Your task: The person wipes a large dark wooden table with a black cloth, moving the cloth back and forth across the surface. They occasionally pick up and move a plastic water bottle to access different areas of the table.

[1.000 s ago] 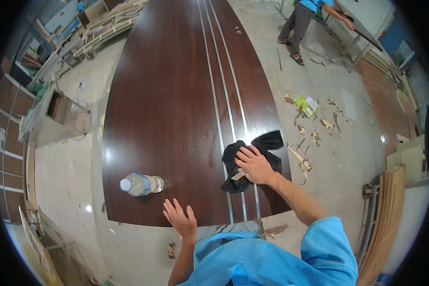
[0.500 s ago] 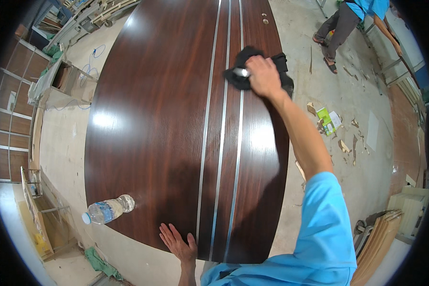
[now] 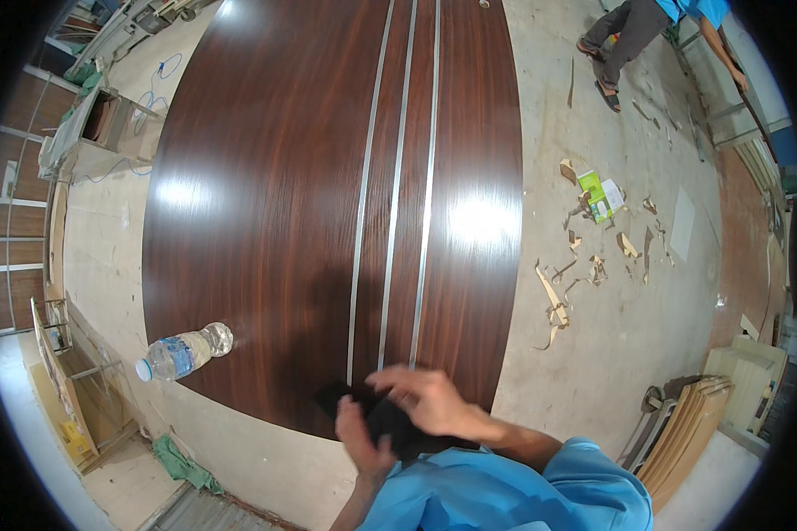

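A black cloth (image 3: 398, 431) is bunched between my two hands, close to my body at the near end of a long, dark wood-grain panel (image 3: 266, 221). My left hand (image 3: 363, 440) is closed on the cloth's left part, thumb side up. Over the cloth's upper right lies my right hand (image 3: 429, 403), its fingers stretched toward the left and blurred by motion, so its grip is unclear. Three thin silver strips (image 3: 391, 239) run lengthwise along the panel. A clear plastic bottle (image 3: 184, 352) with a blue cap lies on its side at the panel's near left.
On the floor to the right are torn scraps (image 3: 553, 296) and a green and white packet (image 3: 602, 196). A co-worker in dark trousers (image 3: 624, 44) stands at the far right. Stacked boards (image 3: 682, 420) lean at the near right; a green cloth (image 3: 186, 465) lies at the near left.
My right hand has come back from the panel's far right side toward my body, bringing the black cloth. My left hand has left the panel's near edge and met the cloth.
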`<action>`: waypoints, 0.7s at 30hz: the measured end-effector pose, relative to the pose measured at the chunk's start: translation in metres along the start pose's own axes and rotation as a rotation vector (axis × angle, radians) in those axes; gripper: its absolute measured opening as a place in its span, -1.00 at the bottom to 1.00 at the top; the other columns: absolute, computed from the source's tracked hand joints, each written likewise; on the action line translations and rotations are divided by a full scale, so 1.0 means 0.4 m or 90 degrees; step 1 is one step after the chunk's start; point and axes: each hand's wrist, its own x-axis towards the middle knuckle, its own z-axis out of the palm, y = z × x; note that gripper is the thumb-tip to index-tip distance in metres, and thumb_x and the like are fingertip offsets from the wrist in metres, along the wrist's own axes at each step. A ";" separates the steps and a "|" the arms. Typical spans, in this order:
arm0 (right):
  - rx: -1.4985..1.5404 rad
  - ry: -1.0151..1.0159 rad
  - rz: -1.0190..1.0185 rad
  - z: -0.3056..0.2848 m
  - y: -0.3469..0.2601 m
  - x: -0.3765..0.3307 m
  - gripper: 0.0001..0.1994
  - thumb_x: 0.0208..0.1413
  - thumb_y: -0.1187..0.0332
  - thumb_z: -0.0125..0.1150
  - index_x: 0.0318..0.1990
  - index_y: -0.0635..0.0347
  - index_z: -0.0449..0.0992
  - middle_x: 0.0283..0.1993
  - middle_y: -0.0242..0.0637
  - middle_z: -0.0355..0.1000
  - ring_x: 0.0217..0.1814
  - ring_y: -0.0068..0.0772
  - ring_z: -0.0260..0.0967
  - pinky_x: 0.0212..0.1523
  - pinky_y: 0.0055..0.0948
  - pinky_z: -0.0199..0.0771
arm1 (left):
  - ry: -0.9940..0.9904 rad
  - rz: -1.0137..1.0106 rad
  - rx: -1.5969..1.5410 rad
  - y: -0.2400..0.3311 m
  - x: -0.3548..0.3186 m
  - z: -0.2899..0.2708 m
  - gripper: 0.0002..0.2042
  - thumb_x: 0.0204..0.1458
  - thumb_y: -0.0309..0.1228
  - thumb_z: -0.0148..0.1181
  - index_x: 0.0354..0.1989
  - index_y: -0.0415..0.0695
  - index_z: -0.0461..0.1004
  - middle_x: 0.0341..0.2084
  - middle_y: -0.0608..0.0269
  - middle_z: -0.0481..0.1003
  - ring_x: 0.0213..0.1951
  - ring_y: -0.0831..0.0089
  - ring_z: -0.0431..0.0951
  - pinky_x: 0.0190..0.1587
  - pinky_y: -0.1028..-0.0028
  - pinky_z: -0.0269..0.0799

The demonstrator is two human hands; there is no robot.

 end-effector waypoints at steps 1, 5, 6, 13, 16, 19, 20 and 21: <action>0.002 0.115 -0.032 -0.031 0.012 0.017 -0.71 0.51 0.26 0.06 0.15 0.25 0.57 0.05 -0.08 0.64 0.01 -0.17 0.66 0.03 -0.29 0.67 | -0.161 0.087 0.157 0.011 0.005 0.015 -0.35 0.20 0.09 0.22 0.16 -0.32 0.50 0.41 -0.28 0.27 0.51 -0.10 0.16 0.52 -0.07 0.01; 0.134 0.459 0.032 -0.175 0.068 0.051 -0.60 0.57 0.10 -0.05 0.01 0.32 0.53 -0.30 -0.30 0.52 -0.37 -0.56 0.41 -0.35 -0.53 0.44 | -0.343 0.382 0.352 0.057 0.105 0.091 -0.59 0.13 -0.08 0.31 -0.13 -0.24 0.67 0.15 -0.19 0.53 0.45 -0.04 0.29 0.45 -0.10 0.14; 0.122 0.527 0.024 -0.202 0.082 0.054 -0.55 0.59 0.06 -0.12 0.00 0.32 0.52 -0.36 -0.36 0.45 -0.42 -0.65 0.30 -0.43 -0.61 0.31 | -0.328 0.409 0.330 0.065 0.158 0.113 -0.59 0.14 -0.09 0.30 -0.11 -0.25 0.66 0.15 -0.18 0.53 0.45 -0.02 0.30 0.45 -0.10 0.14; 0.041 0.639 -0.026 -0.204 0.154 0.070 -0.52 0.56 0.01 -0.09 -0.02 0.34 0.53 -0.43 -0.34 0.46 -0.55 -0.66 0.25 -0.56 -0.59 0.22 | -0.197 0.547 0.283 0.185 0.645 0.300 -0.49 0.22 -0.09 0.21 0.02 -0.39 0.61 0.23 -0.18 0.50 0.47 -0.02 0.27 0.53 -0.06 0.03; 0.086 0.692 -0.043 -0.195 0.177 0.070 -0.62 0.56 0.18 -0.09 -0.03 0.34 0.54 -0.43 -0.28 0.50 -0.57 -0.62 0.30 -0.55 -0.56 0.28 | -0.177 0.617 0.280 0.220 0.877 0.386 -0.49 0.30 -0.09 0.13 0.08 -0.39 0.58 0.27 -0.15 0.48 0.50 0.05 0.24 0.54 0.01 0.02; -0.014 0.604 -0.079 -0.220 0.182 0.063 -0.72 0.47 0.40 -0.12 -0.02 0.37 0.53 -0.43 -0.20 0.52 -0.58 -0.57 0.36 -0.53 -0.53 0.35 | -0.145 0.668 0.291 0.251 1.103 0.474 -0.52 0.37 -0.14 0.04 0.13 -0.36 0.56 0.30 -0.07 0.48 0.51 0.13 0.24 0.55 0.05 0.03; -0.027 0.579 -0.051 -0.229 0.180 0.060 -0.68 0.51 0.32 -0.15 0.00 0.37 0.52 -0.40 -0.18 0.52 -0.56 -0.57 0.37 -0.53 -0.54 0.35 | -0.137 0.680 0.272 0.267 1.176 0.502 -0.53 0.37 -0.15 0.03 0.14 -0.37 0.55 0.29 -0.08 0.48 0.50 0.10 0.25 0.54 0.04 0.04; -0.040 0.550 -0.050 -0.240 0.178 0.059 -0.63 0.55 0.24 -0.18 0.02 0.37 0.51 -0.37 -0.17 0.52 -0.54 -0.56 0.37 -0.53 -0.56 0.35 | -0.142 0.669 0.299 0.288 1.251 0.533 -0.54 0.38 -0.17 0.03 0.15 -0.37 0.55 0.30 -0.09 0.47 0.49 0.08 0.27 0.53 0.03 0.07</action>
